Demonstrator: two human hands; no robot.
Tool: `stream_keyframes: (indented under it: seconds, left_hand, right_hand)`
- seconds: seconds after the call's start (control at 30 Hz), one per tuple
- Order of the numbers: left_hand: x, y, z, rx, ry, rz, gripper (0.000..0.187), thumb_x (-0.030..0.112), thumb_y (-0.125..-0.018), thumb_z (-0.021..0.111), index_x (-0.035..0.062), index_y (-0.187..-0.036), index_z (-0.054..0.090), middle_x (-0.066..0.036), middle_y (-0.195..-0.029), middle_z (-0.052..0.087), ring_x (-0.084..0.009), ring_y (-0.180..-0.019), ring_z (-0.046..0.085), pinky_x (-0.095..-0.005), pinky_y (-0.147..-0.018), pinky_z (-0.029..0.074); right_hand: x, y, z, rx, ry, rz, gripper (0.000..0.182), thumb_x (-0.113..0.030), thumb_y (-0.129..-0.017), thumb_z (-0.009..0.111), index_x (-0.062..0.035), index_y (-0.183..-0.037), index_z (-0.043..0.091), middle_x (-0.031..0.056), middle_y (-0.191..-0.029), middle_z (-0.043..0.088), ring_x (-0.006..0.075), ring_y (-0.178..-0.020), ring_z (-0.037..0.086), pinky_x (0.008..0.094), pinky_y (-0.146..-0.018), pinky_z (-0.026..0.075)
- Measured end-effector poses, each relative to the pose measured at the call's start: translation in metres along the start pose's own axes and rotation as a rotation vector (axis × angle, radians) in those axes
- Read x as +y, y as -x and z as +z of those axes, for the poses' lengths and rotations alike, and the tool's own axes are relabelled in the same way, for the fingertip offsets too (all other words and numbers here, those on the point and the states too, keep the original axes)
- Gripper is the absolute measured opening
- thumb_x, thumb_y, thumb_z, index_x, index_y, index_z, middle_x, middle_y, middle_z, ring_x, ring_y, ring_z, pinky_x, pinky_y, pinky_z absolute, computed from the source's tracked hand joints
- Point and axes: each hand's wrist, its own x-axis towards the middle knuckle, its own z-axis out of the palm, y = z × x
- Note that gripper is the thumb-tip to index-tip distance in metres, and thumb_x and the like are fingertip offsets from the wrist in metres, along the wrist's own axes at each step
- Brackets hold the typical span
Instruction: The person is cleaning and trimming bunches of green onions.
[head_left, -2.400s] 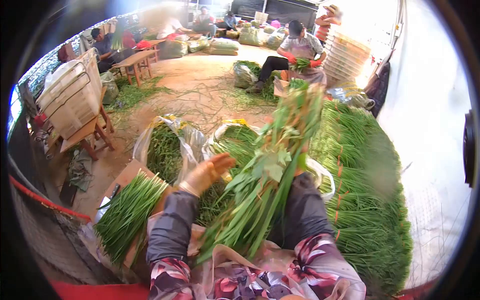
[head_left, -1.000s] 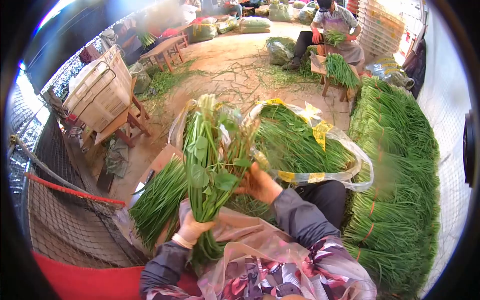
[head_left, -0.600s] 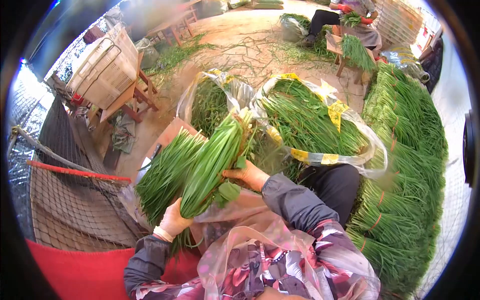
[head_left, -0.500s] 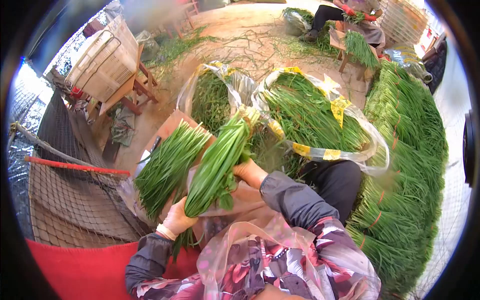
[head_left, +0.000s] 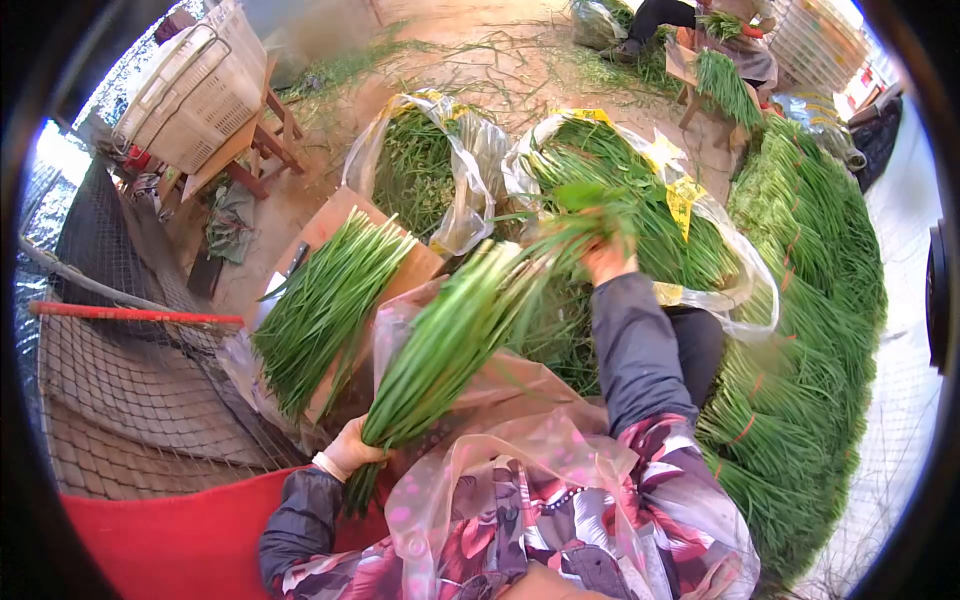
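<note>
My left hand point(head_left: 352, 450) is closed around the leafy lower end of a bunch of chives point(head_left: 440, 345), its pale stem ends pointing up and away over my lap. To the right of those stem ends, my right hand point(head_left: 610, 260) is closed on a tuft of loose green leaves point(head_left: 585, 212), blurred by motion, with strands trailing toward the bunch. A second heap of chives point(head_left: 330, 300) lies on a wooden board point(head_left: 412, 268) to the left. Beside that heap rests a knife point(head_left: 299, 258), partly covered.
Two clear plastic bags point(head_left: 480, 180) point(head_left: 765, 300) of greens stand ahead. Tied chive bundles point(head_left: 800, 400) line the right side. A crate point(head_left: 190, 105) sits on a wooden stool at the left. Another person point(head_left: 740, 45) sits with greens at the far right.
My right hand has moved up and right from beside the bunch, drawing loose leaves away from it. My left hand still grips the bunch, slightly lower and further left.
</note>
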Motion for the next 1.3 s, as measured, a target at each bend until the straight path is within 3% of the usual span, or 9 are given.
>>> stream_keyframes:
  seconds: [0.07, 0.23, 0.33, 0.43, 0.5, 0.73, 1.17, 1.23, 1.3]
  left_hand:
    - [-0.003, 0.009, -0.008, 0.031, 0.081, -0.137, 0.035, 0.0, -0.069, 0.075, 0.0033, -0.101, 0.062, -0.003, -0.079, 0.064, -0.0128, -0.061, 0.06, -0.0273, -0.054, 0.049]
    - [-0.025, 0.006, -0.011, 0.122, 0.141, -0.229, 0.034, 0.0, -0.065, 0.076, 0.0031, -0.096, 0.065, -0.004, -0.076, 0.064, -0.0146, -0.059, 0.061, -0.0285, -0.054, 0.05]
    - [-0.032, 0.004, -0.009, 0.115, 0.174, -0.206, 0.034, 0.0, -0.064, 0.077, 0.0033, -0.096, 0.065, -0.005, -0.076, 0.065, -0.0152, -0.059, 0.061, -0.0286, -0.054, 0.05]
    - [-0.029, 0.006, -0.002, 0.113, 0.244, -0.196, 0.032, -0.001, -0.066, 0.077, 0.0025, -0.095, 0.065, -0.006, -0.075, 0.065, -0.0162, -0.059, 0.061, -0.0291, -0.054, 0.05]
    - [-0.032, 0.006, -0.007, 0.03, 0.228, -0.153, 0.031, -0.003, -0.067, 0.076, 0.0018, -0.095, 0.064, -0.006, -0.074, 0.064, -0.0163, -0.059, 0.061, -0.0289, -0.054, 0.05]
    - [-0.036, -0.009, -0.008, 0.032, 0.204, -0.165, 0.033, 0.0, -0.067, 0.077, 0.0023, -0.096, 0.063, -0.005, -0.076, 0.064, -0.0149, -0.058, 0.059, -0.0284, -0.054, 0.049]
    - [-0.037, -0.018, -0.026, 0.144, -0.187, 0.194, 0.055, 0.006, -0.061, 0.08, -0.0013, -0.112, 0.061, -0.007, -0.105, 0.067, -0.0165, -0.094, 0.062, -0.0328, -0.086, 0.049]
    - [-0.01, -0.007, -0.01, 0.173, -0.505, 0.305, 0.017, 0.011, -0.087, 0.06, 0.0067, -0.104, 0.064, -0.006, -0.089, 0.067, -0.0177, -0.079, 0.061, -0.0334, -0.065, 0.048]
    - [-0.005, -0.007, -0.01, 0.166, -0.558, 0.281, 0.019, 0.013, -0.087, 0.06, 0.0052, -0.103, 0.063, -0.007, -0.091, 0.067, -0.0194, -0.082, 0.062, -0.0338, -0.069, 0.048]
  right_hand:
    - [-0.056, -0.045, -0.035, -0.498, -0.262, 0.088, 0.03, -0.029, -0.093, 0.048, -0.0056, -0.11, 0.056, 0.0099, -0.094, 0.064, 0.0217, -0.077, 0.063, 0.0327, -0.061, 0.053]
    - [-0.092, -0.002, 0.007, -0.533, 0.018, -0.042, 0.032, -0.029, -0.093, 0.052, -0.0084, -0.117, 0.054, 0.0098, -0.095, 0.063, 0.0249, -0.08, 0.063, 0.0364, -0.061, 0.055]
    - [-0.028, 0.053, -0.01, -0.077, 0.601, 0.014, 0.032, -0.026, -0.093, 0.053, -0.0107, -0.121, 0.051, 0.0098, -0.106, 0.057, 0.0233, -0.095, 0.059, 0.0395, -0.072, 0.054]
    - [0.077, 0.022, -0.173, -0.607, 1.891, -0.032, 0.039, -0.028, -0.084, 0.059, -0.0027, -0.114, 0.06, 0.0233, -0.109, 0.062, 0.0328, -0.102, 0.061, 0.0405, -0.088, 0.048]
    - [0.051, 0.076, -0.113, -0.771, 2.476, 0.619, 0.054, -0.045, -0.072, 0.067, -0.0045, -0.108, 0.067, 0.0247, -0.112, 0.062, 0.032, -0.108, 0.06, 0.0379, -0.096, 0.045]
    - [0.052, 0.082, 0.061, -0.552, 1.069, 0.377, 0.04, -0.024, -0.083, 0.064, -0.0025, -0.117, 0.06, 0.0032, -0.086, 0.067, 0.0084, -0.065, 0.056, 0.0241, -0.054, 0.046]
    - [0.137, 0.11, 0.031, -0.586, 0.906, 0.644, 0.036, -0.041, -0.085, 0.068, -0.0091, -0.102, 0.063, -0.0013, -0.085, 0.066, 0.0085, -0.057, 0.062, 0.0226, -0.042, 0.043]
    - [0.133, 0.109, 0.031, -0.608, 0.91, 0.636, 0.033, -0.039, -0.086, 0.067, -0.0087, -0.098, 0.063, -0.0006, -0.08, 0.066, 0.0088, -0.055, 0.061, 0.0226, -0.044, 0.044]
    - [0.126, 0.111, 0.031, -0.609, 0.951, 0.609, 0.032, -0.038, -0.088, 0.065, -0.0079, -0.097, 0.063, -0.0002, -0.078, 0.067, 0.0084, -0.053, 0.06, 0.0226, -0.046, 0.045]
